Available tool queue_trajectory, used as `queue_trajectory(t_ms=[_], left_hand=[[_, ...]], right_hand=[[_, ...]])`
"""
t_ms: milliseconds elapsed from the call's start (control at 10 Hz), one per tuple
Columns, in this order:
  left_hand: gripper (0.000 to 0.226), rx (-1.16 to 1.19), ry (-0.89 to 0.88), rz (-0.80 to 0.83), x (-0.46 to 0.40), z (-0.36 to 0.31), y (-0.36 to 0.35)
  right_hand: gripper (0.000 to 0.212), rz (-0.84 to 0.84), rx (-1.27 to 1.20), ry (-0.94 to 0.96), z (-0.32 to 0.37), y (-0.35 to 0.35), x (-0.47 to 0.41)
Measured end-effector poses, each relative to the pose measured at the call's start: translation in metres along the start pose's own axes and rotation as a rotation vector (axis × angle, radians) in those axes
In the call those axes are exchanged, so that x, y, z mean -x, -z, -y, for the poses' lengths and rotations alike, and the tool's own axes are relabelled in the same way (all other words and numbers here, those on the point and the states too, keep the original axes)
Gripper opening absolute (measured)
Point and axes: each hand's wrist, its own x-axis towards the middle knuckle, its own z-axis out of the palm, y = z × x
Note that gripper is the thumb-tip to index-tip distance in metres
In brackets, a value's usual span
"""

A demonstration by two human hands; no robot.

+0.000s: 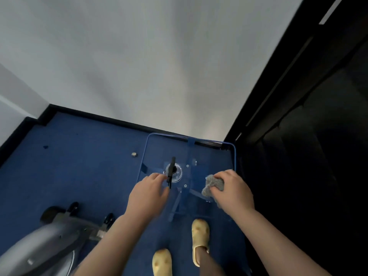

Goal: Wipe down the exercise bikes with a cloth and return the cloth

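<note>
Gripping the grey cloth, your right hand sits closed over the clear tabletop; your left hand is loosely curled, holding nothing.

Your right grip has the cloth bunched with one corner hanging loose toward the glass-like surface, so a careless release could let it slide off the edge to the blue carpet. Your left fingertips are just beside a thin black tool standing in a small clear dish; a nudge there could tip the tool or push the dish. The see-through top makes its blue rim hard to judge, so you may misplace the cloth. The exercise bike stands at your lower left, near your feet.
</note>
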Motion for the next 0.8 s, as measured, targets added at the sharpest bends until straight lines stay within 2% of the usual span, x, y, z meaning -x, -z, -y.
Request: queue_trajectory(t_ms=[100, 200, 300, 400, 600, 800], left_hand=[[0.034, -0.01, 0.046, 0.075, -0.026, 0.0, -0.022], [0.036, -0.017, 0.082, 0.059, -0.042, 0.006, -0.034], [0.035, 0.031, 0.08, -0.077, -0.045, 0.012, -0.032], [0.036, 0.042, 0.092, -0.117, -0.043, 0.013, -0.027], [0.036, 0.022, 0.121, -0.042, -0.025, 0.006, -0.011], [0.039, -0.009, 0.002, -0.071, -0.006, -0.003, 0.038]], right_hand=[[0.025, 0.096, 0.028, -0.043, -0.01, -0.038, -0.046], [0.029, 0.149, 0.048, -0.059, -0.011, -0.076, -0.08], [0.038, 0.221, 0.093, -0.063, -0.012, -0.106, -0.1], [0.046, 0.338, 0.166, -0.091, -0.013, -0.118, -0.103], [0.041, 0.312, 0.175, -0.075, -0.001, -0.072, -0.078], [0.042, 0.092, 0.151, 0.061, 0.039, 0.008, -0.032]])
